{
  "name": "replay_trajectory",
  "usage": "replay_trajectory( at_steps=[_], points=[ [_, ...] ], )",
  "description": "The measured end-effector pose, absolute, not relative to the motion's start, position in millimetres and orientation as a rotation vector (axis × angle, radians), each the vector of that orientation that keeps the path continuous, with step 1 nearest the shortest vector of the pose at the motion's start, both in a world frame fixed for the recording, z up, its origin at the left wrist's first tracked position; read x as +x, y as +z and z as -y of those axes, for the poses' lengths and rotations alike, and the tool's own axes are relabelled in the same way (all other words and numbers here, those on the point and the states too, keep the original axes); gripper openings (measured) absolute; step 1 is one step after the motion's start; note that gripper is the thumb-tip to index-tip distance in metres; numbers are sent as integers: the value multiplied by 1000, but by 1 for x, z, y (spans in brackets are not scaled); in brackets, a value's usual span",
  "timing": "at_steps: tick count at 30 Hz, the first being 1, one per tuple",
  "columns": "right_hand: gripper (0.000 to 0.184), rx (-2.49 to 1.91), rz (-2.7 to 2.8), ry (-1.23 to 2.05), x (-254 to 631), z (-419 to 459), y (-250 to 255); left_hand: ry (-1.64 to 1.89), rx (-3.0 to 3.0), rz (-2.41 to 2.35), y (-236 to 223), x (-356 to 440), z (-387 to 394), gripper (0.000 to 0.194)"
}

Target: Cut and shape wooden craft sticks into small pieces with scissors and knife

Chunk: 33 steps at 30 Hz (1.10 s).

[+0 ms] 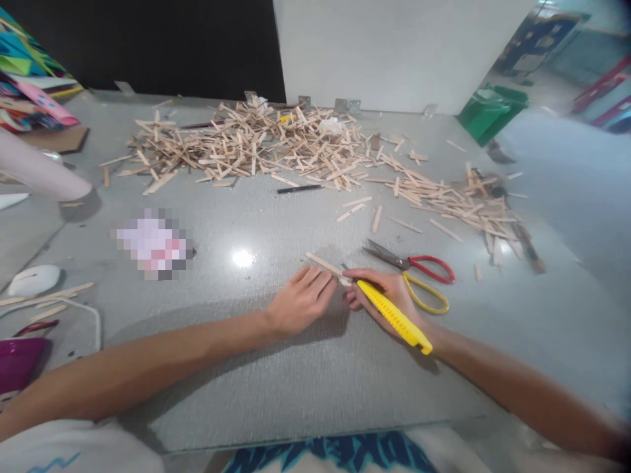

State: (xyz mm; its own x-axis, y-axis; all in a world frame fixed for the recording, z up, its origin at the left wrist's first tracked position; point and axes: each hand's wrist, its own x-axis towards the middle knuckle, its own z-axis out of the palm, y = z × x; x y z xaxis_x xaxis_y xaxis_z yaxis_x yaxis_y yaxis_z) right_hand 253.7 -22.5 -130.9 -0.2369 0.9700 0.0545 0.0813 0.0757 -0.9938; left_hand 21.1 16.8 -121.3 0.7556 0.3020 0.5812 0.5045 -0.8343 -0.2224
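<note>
My right hand (387, 295) is closed around a yellow box cutter (394, 316), its blade end pointing away to the upper left. My left hand (303, 299) has its fingers pinched together right beside it, on a thin wooden craft stick (321, 261) that slants behind the fingertips. The stick's near end lies by the cutter's tip, where the fingers partly hide the contact. Just beyond my right hand lie scissors (405, 263) with one red and one yellow handle loop, their blades apart.
A long heap of wooden sticks (256, 144) spreads along the back of the grey table (236, 387), trailing right. A black strip (299, 188) lies before it. At left are a white mouse (34, 281), a cable, a pale roll (44, 167) and a blurred-out item (152, 243). A green bin (493, 112) stands beyond.
</note>
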Motion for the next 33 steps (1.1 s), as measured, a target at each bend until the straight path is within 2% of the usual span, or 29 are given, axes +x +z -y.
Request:
replay_trajectory(
  at_steps=[7,16,33],
  points=[
    [32,-1102,1494,1310,253,22,-131,-770,-2579,615,-120,21,-15,18],
    [30,-1094,1532,1297,254,21,-129,-726,-2592,605,-119,22,-17,25],
    [29,-1089,1584,1279,253,20,-128,-635,-2588,640,-118,21,-16,24]
  ],
)
